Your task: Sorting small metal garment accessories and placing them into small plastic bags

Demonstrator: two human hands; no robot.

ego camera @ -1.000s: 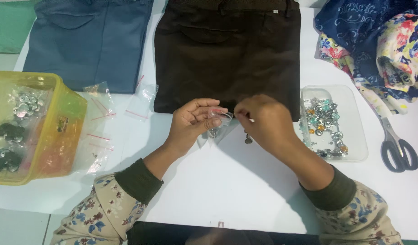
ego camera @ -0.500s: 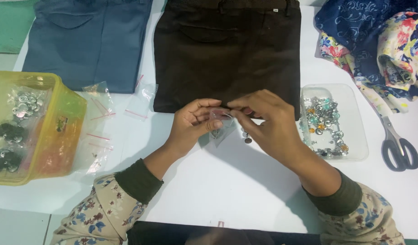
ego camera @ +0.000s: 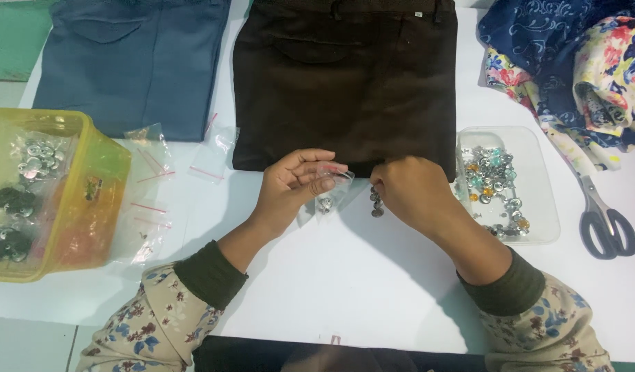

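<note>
On the white table I see, left of centre, filled bags in the yellow tub, then my left hand pinching a small clear zip bag holding few buttons, my right hand curled over loose metal buttons, many left in the clear tray.

Dark brown trousers, blue trousers, yellow bin, floral blue-and-cream fabric, grey-handled scissors, white surface, clear bag (red-striped seal), silver buttons

White table, folded trousers, scissors, yellow tub
</note>
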